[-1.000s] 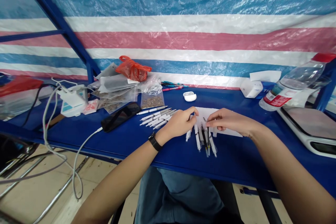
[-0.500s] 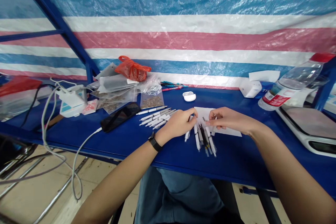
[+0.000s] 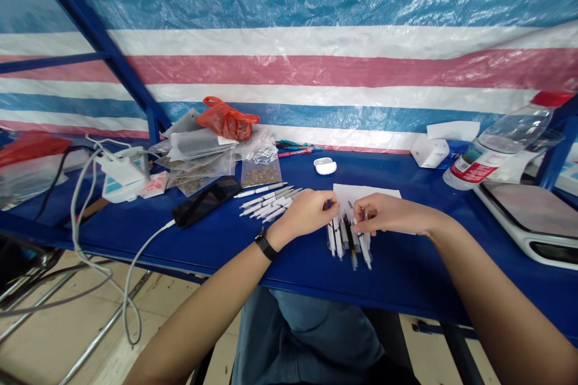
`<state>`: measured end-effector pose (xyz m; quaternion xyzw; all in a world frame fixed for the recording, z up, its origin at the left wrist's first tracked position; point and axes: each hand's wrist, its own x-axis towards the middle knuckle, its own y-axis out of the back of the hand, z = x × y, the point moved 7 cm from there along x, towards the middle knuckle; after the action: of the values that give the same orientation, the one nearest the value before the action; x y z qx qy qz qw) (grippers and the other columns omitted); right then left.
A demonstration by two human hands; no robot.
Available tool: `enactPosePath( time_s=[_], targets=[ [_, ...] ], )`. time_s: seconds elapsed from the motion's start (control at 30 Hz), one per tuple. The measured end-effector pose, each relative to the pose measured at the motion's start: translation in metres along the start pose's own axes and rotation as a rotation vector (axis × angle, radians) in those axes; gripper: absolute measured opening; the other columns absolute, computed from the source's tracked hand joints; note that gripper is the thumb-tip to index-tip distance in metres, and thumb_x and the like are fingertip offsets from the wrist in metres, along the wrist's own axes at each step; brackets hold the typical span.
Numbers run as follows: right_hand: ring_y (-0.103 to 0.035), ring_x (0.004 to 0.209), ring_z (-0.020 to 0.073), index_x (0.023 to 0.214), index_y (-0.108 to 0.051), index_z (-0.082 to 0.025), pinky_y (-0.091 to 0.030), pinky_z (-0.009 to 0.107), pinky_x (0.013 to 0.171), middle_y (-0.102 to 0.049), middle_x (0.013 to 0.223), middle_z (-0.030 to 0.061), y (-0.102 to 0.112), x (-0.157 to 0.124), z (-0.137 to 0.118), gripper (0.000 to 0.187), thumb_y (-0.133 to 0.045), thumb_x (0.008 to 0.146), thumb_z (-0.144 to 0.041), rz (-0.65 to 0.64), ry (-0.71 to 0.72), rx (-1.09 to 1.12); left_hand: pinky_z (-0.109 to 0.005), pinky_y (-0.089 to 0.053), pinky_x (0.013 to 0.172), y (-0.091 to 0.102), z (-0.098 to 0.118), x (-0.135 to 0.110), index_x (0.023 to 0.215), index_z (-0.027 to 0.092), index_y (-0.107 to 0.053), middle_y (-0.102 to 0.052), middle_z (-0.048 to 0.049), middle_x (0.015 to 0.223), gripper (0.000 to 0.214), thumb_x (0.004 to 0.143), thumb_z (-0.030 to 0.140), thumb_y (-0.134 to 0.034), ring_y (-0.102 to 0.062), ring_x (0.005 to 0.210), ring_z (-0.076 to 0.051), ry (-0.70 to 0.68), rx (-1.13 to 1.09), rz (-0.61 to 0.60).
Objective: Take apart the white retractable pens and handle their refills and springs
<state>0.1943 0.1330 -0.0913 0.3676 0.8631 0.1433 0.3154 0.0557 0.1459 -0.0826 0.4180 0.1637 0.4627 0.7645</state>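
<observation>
Curling my left hand (image 3: 308,213) and right hand (image 3: 387,215) inward, I have them close but just apart, over a bunch of slim white tubes (image 3: 348,245); I cannot tell whether either hand is clamped on one. The tubes lie side by side beneath the gap between my hands, their long axes running roughly toward me, and my right hand sits a little nearer to them. Behind them lies a paper sheet (image 3: 366,192). Past my left hand, with the watch (image 3: 265,245) on its wrist, a fanned row of similar tubes (image 3: 266,201) rests on the blue table (image 3: 217,246), and beyond that lies a black phone (image 3: 206,201).
</observation>
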Motion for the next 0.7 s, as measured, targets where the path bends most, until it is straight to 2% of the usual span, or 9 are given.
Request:
enactPosePath(
  time_s=[0.33,0.7],
  targets=[
    [-0.05,0.059,0.0147,0.081,-0.058,-0.021,-0.035,0.028,0.057,-0.058,0.06,-0.003,0.0007,0.0022,-0.0029,0.043,-0.08,0.071,-0.056,0.075,0.02,0.022,-0.026,-0.025,0.056,-0.0014,-0.001,-0.0009,0.068,0.019,-0.053,-0.052,0.0041,0.055,0.026,0.094,0.022,-0.052,-0.046,0.05,-0.011,-0.006,-0.013,0.016],
    [-0.053,0.063,0.0169,0.086,-0.064,-0.021,-0.038,0.029,0.059,-0.063,0.065,0.0007,0.001,0.0016,-0.0035,0.041,-0.076,0.075,-0.058,0.073,0.006,0.031,-0.026,-0.027,0.055,-0.0006,0.0,-0.0015,0.07,0.019,-0.055,-0.054,0.004,0.056,0.025,0.094,0.022,-0.051,-0.046,0.051,-0.012,-0.009,-0.017,0.018]
  ],
)
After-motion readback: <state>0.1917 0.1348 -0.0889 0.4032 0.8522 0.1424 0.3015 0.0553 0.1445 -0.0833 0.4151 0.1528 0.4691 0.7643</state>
